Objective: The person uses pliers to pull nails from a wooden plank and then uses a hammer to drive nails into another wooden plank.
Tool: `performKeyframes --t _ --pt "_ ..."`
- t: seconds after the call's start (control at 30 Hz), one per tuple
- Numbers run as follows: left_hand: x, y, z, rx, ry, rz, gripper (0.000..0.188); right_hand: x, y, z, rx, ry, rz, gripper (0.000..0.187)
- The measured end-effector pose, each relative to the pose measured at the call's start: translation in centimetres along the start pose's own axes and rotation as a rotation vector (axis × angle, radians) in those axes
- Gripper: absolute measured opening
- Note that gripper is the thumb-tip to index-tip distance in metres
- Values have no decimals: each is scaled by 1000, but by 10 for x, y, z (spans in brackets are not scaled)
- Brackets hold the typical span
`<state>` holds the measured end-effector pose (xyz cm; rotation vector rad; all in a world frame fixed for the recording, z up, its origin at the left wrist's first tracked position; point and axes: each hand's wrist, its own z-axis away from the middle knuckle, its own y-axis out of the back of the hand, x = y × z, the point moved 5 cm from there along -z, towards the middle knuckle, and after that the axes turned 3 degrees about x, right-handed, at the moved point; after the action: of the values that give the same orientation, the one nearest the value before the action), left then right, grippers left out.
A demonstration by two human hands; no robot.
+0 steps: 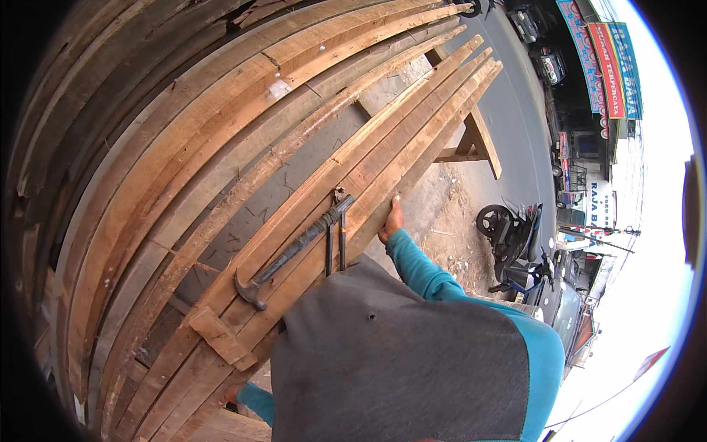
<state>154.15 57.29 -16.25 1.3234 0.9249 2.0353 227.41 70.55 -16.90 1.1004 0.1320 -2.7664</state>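
My right hand is closed on the near edge of a long wooden plank, thumb on top. Lower left, my left hand grips the same group of planks by the near edge; its fingers are partly hidden. Across these planks lies a claw hammer with a dark wrapped handle, head toward the lower left. Two thin dark metal bars stick out beside the handle's end. A short wood block sits crosswise on the planks near my left hand.
Beyond is a large stack of long boards, some with bent nails. A wooden trestle leg stands past the plank ends. A parked motorcycle, rubble, and a road with vehicles lie at right.
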Motion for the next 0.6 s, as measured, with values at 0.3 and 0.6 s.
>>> performKeyframes --t 0.3,0.6 --pt "13 23 -5 -2 21 80 88 -24 -25 18 -128 -3 71 76" --pt "-10 64 27 -179 99 337 88 -48 31 30 -275 93 327 90"
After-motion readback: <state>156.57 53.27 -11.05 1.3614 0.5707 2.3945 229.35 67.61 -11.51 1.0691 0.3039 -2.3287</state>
